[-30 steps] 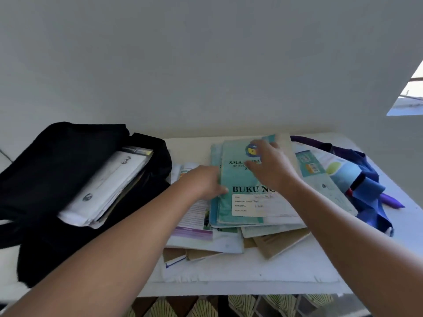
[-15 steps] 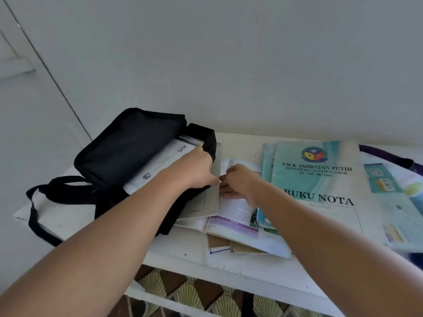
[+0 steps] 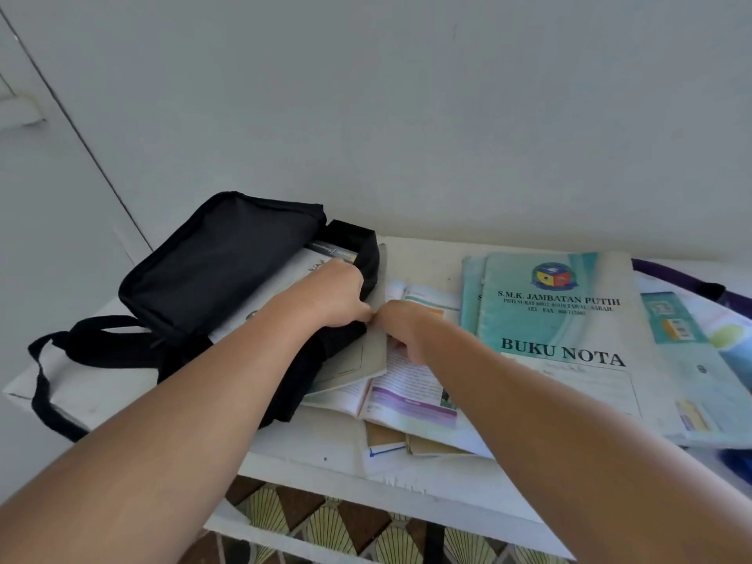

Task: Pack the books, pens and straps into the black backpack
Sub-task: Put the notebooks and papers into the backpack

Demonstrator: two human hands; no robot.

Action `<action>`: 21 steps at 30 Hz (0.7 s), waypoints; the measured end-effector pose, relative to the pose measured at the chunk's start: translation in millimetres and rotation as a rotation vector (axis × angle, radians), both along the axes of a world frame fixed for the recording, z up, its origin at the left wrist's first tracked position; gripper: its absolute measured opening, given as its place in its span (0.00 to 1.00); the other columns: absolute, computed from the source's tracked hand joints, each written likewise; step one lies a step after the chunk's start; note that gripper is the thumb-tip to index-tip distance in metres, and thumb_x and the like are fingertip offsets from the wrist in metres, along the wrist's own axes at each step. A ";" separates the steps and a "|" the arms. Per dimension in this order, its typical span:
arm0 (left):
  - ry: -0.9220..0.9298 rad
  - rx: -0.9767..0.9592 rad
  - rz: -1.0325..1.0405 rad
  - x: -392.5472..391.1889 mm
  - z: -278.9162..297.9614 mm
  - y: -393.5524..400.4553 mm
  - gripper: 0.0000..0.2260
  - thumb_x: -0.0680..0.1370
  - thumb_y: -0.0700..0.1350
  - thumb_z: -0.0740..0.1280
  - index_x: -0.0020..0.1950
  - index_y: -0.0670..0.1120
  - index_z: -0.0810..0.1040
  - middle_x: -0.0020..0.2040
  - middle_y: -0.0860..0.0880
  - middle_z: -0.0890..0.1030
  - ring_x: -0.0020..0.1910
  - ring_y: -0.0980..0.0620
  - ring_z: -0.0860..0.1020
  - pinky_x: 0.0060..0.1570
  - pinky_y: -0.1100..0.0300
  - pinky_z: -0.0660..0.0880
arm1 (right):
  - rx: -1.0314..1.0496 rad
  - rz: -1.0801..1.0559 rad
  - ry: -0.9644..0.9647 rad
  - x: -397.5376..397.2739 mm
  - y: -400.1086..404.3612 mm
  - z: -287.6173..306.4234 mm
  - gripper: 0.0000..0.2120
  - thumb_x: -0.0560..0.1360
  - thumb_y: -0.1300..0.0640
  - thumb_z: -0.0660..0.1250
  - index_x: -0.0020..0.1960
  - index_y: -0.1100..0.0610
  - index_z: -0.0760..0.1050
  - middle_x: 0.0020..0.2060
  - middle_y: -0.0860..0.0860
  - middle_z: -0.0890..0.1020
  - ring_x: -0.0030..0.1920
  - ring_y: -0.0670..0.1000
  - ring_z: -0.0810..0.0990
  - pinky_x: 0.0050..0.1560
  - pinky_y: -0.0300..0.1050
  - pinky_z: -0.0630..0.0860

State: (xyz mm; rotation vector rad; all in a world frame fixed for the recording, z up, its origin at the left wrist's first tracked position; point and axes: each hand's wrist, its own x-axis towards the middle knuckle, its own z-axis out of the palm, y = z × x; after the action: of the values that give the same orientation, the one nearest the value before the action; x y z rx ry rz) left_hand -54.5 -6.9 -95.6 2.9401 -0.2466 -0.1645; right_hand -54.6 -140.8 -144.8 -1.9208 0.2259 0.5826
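Some books already sit inside the black backpack [image 3: 228, 270]; both hands, left hand [image 3: 333, 297] and right hand [image 3: 401, 325], grasp a grey-brown notebook [image 3: 366, 352] at its mouth; many books wait on the desk [image 3: 317, 449].

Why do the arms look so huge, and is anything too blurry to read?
Head view: the wide-angle lens stretches the near forearms; light is soft and even, without glare; the BUKU NOTA book cover reads sharply, while the open textbook print blurs.
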 end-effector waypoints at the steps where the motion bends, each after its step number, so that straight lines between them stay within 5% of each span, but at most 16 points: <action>1: 0.011 0.040 0.003 1.4 0.6 -1.1 0.14 0.73 0.49 0.73 0.37 0.41 0.75 0.43 0.45 0.75 0.39 0.45 0.75 0.38 0.54 0.70 | 0.042 -0.035 0.004 -4.4 -4.0 5.9 0.10 0.84 0.60 0.61 0.44 0.53 0.68 0.44 0.52 0.73 0.37 0.48 0.71 0.43 0.43 0.74; 5: -0.067 0.246 -0.009 4.1 -2.3 -16.8 0.13 0.75 0.55 0.70 0.42 0.46 0.75 0.55 0.44 0.73 0.54 0.40 0.71 0.51 0.49 0.73 | 0.216 -0.143 -0.080 -4.8 -43.6 19.7 0.04 0.83 0.58 0.63 0.49 0.53 0.72 0.51 0.55 0.77 0.46 0.53 0.77 0.62 0.58 0.75; 8: -0.213 0.124 -0.044 2.8 -7.9 -43.1 0.21 0.79 0.64 0.64 0.59 0.48 0.74 0.58 0.44 0.73 0.59 0.39 0.69 0.58 0.43 0.74 | 0.258 -0.219 -0.107 -15.9 -88.5 37.6 0.07 0.85 0.59 0.62 0.61 0.59 0.74 0.58 0.62 0.81 0.54 0.62 0.83 0.56 0.59 0.79; 10: -0.221 -0.080 -0.036 4.3 -10.5 -63.1 0.28 0.79 0.71 0.56 0.59 0.48 0.74 0.56 0.44 0.76 0.57 0.39 0.72 0.56 0.43 0.74 | 0.236 -0.284 -0.147 -26.9 -122.1 51.7 0.08 0.86 0.58 0.61 0.62 0.57 0.76 0.57 0.60 0.84 0.53 0.60 0.85 0.55 0.60 0.82; 12: -0.145 -0.200 -0.007 9.6 -17.8 -85.7 0.33 0.77 0.75 0.50 0.57 0.48 0.73 0.54 0.43 0.78 0.55 0.39 0.76 0.54 0.44 0.75 | 0.225 -0.349 -0.172 -40.7 -160.8 59.8 0.07 0.86 0.57 0.62 0.60 0.54 0.78 0.54 0.58 0.85 0.49 0.58 0.85 0.47 0.55 0.84; 15: 0.055 -0.213 0.062 13.5 -32.2 -121.9 0.40 0.75 0.77 0.53 0.71 0.46 0.68 0.66 0.39 0.73 0.65 0.37 0.72 0.64 0.44 0.72 | 0.177 -0.461 -0.160 -62.8 -214.7 62.9 0.05 0.85 0.58 0.63 0.57 0.55 0.77 0.47 0.55 0.85 0.43 0.55 0.84 0.39 0.46 0.79; 18: 0.214 -0.226 0.141 9.1 -45.6 -151.5 0.47 0.72 0.78 0.58 0.80 0.45 0.59 0.76 0.38 0.61 0.75 0.36 0.61 0.72 0.42 0.64 | -0.179 -0.457 -0.143 -77.7 -257.4 45.2 0.06 0.81 0.56 0.64 0.54 0.57 0.76 0.48 0.56 0.85 0.47 0.57 0.85 0.49 0.53 0.84; 21: 0.262 -0.209 0.155 11.1 -60.5 -165.4 0.49 0.71 0.74 0.67 0.80 0.43 0.57 0.76 0.38 0.61 0.76 0.37 0.60 0.72 0.43 0.65 | -0.576 -0.379 -0.156 -88.7 -276.8 26.6 0.17 0.78 0.48 0.69 0.62 0.57 0.74 0.59 0.58 0.81 0.52 0.58 0.84 0.54 0.59 0.85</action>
State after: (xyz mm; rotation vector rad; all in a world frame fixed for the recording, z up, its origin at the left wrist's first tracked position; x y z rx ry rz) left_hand -43.4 -172.3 -156.1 2.6788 0.0031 -0.4669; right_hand -143.3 -417.6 -118.1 -2.3773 0.6989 0.1108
